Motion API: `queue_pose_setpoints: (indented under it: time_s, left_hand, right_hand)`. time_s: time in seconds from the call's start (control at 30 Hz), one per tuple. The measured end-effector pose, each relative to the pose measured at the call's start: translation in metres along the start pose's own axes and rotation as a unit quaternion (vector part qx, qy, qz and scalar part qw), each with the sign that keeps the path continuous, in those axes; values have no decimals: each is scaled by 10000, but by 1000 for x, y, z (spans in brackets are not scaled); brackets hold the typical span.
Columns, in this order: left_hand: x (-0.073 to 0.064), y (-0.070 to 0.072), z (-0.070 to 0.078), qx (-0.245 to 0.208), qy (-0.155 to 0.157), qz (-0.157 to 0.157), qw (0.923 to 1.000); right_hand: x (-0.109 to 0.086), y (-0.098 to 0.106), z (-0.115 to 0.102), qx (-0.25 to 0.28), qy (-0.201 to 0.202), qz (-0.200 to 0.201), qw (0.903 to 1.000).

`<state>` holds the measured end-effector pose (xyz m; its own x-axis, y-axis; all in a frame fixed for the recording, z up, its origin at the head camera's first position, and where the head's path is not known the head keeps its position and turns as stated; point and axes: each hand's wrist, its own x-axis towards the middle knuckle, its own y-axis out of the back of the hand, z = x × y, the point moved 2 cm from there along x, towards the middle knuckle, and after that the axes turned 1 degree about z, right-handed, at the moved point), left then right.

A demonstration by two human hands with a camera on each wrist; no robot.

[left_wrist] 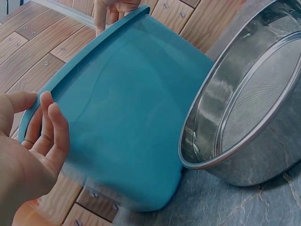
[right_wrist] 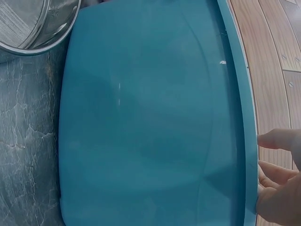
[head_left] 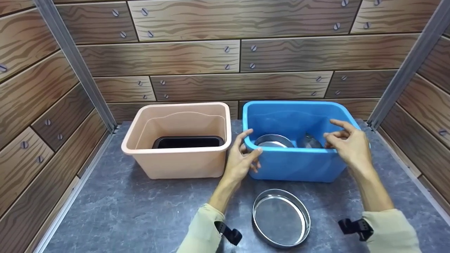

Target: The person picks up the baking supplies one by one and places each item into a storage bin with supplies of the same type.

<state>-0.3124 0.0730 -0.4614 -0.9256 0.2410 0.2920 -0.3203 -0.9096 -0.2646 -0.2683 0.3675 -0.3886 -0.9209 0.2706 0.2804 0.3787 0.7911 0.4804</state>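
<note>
Grey counter carrying a sieve, left grip and right grip hanging spread, flanking a blue bin.

Pale cream long sleeves, each with a small, angular black device.

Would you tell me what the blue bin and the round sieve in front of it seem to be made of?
Blue bin: probably molded plastic, smooth and slightly glossy, judging by its rounded corners and soft highlights.

Round sieve: apparently metal, perhaps steel, polished, given the silvery wall's bright reflections.
</note>
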Motion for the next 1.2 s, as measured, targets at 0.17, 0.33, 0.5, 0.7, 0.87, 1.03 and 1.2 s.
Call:
queue_pose_setpoints:
  time_s: [0.17,0.33,0.5,0.7,0.87,1.03,1.2]
  left_hand:
    - [0,0,0,-7,5,-1,10000]
    - [0,0,0,-30,-3,-42,10000]
    - [0,0,1,-80,-30,-102,9999]
    - [1,1,0,-84,17,-67,9999]
    - [1,2,0,-5,56,-9,10000]
    - [2,2,1,57,74,-26,10000]
    - [2,2,2,165,91,-37,9998]
  right_hand:
    - [0,-1,1,85,4,2,10000]
    - [0,-1,0,89,102,-19,9999]
    - [-2,-2,0,161,201,-109,9996]
    - [-5,-5,2,1350,716,-110,9882]
    - [-12,-5,5,2295,1153,-136,9664]
    - [-20,-1,6,2714,1228,-158,9545]
    - [-27,0,8,3024,1197,-175,9455]
